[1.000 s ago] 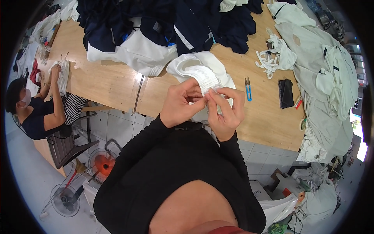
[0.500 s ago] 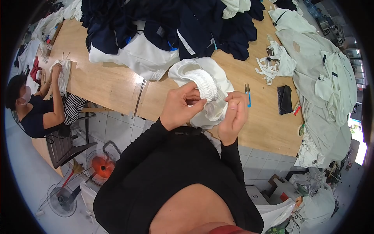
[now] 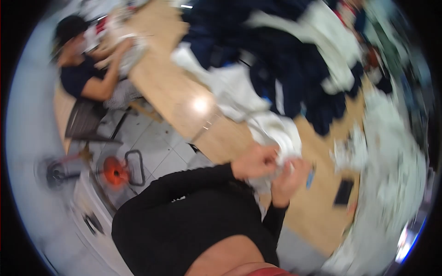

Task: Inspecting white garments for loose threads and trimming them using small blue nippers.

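A white garment (image 3: 271, 125) with a gathered elastic band lies at the near edge of the wooden table, partly under my hands. My left hand (image 3: 253, 162) is closed at the band's edge, thumb and fingers pinched on the cloth. Close beside it, my right hand (image 3: 290, 180) has its fingers bent together on the same band. Motion blurs the fingertips and hides the finer details of the grip. Just right of my right hand, blue-handled thread snips (image 3: 311, 176) lie on the tabletop.
Navy clothes (image 3: 285, 64) and white pieces are heaped beyond the garment. White strips (image 3: 350, 149), a black flat object (image 3: 344, 192) and a long pale cloth heap (image 3: 391, 184) lie right. Left, a co-worker (image 3: 87, 76) sits handling cloth; an orange-centred fan (image 3: 115, 171) stands nearby.
The view has swung, so the table, the co-worker and my hands appear shifted and tilted, with heavy blur. Both hands have stayed at the white garment, and they are closer together now.
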`<act>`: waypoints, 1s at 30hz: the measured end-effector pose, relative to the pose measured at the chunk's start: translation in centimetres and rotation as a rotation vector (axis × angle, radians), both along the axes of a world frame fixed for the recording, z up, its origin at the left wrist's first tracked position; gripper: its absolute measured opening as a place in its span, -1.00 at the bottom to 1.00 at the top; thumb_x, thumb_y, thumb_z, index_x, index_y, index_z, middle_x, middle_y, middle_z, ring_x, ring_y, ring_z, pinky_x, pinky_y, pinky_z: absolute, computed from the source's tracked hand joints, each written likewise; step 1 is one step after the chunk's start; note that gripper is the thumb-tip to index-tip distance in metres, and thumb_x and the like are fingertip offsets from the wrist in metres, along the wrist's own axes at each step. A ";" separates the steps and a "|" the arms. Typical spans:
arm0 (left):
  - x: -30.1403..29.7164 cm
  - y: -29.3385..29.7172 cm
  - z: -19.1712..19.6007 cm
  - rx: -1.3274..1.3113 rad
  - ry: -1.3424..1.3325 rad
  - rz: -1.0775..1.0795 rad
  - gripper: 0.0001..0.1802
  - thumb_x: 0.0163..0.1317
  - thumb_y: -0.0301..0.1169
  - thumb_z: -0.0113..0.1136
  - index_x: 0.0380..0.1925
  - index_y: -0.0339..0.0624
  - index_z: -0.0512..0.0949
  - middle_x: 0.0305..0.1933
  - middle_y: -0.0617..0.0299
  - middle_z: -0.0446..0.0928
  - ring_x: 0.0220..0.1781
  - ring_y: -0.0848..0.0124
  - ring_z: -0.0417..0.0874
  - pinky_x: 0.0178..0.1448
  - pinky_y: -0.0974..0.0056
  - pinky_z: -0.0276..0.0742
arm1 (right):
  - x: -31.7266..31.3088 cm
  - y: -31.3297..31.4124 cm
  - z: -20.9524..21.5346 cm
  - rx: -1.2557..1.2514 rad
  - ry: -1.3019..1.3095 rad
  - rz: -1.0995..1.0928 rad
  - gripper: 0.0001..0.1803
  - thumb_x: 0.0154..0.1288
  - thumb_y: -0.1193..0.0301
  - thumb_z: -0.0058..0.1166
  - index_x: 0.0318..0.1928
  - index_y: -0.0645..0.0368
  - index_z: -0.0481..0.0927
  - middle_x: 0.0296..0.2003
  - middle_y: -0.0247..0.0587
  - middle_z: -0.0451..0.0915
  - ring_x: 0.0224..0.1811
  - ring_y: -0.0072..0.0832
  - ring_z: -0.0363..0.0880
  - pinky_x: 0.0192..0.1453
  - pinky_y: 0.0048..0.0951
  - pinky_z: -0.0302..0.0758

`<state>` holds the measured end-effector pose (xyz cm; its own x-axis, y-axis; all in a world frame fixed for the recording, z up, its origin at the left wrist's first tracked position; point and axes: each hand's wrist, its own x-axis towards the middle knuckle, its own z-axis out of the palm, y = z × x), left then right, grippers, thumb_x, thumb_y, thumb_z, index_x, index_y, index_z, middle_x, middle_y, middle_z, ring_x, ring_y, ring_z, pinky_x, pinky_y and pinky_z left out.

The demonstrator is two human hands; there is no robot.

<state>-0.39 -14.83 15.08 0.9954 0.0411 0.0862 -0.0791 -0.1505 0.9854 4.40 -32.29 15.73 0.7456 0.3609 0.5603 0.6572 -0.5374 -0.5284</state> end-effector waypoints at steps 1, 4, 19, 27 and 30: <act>0.3 -0.1 -0.1 -0.043 -0.008 0.002 -0.82 0.26 -0.57 0.36 -0.16 -0.28 0.57 -0.39 0.24 0.67 -0.32 0.58 0.64 -0.19 0.32 0.61 | -0.2 -0.4 -0.6 0.090 0.034 -0.012 -0.67 0.72 0.22 0.05 -0.08 0.28 0.54 -0.17 0.03 0.52 -0.09 -0.05 0.52 0.16 -0.09 0.42; 1.0 0.3 -0.4 -0.132 -0.068 -0.006 -0.80 0.28 -0.55 0.35 -0.15 -0.30 0.54 -0.39 0.15 0.71 -0.33 0.53 0.70 -0.19 0.30 0.65 | -1.1 0.0 -0.7 0.380 0.277 -0.025 -0.66 0.77 0.21 -0.14 -0.03 0.28 0.47 -0.16 -0.12 0.47 -0.08 -0.25 0.47 0.18 -0.22 0.40; -0.4 -0.4 1.2 -0.095 -0.110 -0.079 -0.80 0.25 -0.57 0.31 -0.28 -0.30 0.43 -0.48 0.13 0.62 -0.43 0.49 0.60 -0.28 0.24 0.56 | -2.1 -0.7 2.6 -0.015 -0.074 0.013 -0.86 0.31 0.65 0.39 -0.13 0.30 0.76 -0.13 -0.04 0.64 -0.07 -0.09 0.65 0.08 -0.16 0.57; -0.8 0.1 0.1 -0.359 -0.004 0.045 -0.71 0.30 -0.57 0.38 0.01 -0.34 0.62 -0.20 0.20 0.75 -0.22 0.60 0.67 -0.16 0.37 0.60 | -0.8 -1.0 2.6 0.116 0.116 0.019 -0.82 0.68 0.42 0.01 -0.13 0.27 0.51 -0.09 0.06 0.57 0.01 -0.03 0.57 0.20 -0.15 0.47; 0.0 1.6 0.9 -0.519 0.175 -0.001 -0.58 0.36 -0.65 0.37 0.21 -0.38 0.59 -0.05 0.22 0.78 -0.10 0.62 0.71 -0.07 0.46 0.59 | -0.8 -2.2 2.7 0.480 0.279 0.033 -0.80 0.68 0.45 0.00 -0.19 0.30 0.49 -0.11 -0.08 0.60 -0.01 -0.27 0.58 0.19 -0.25 0.49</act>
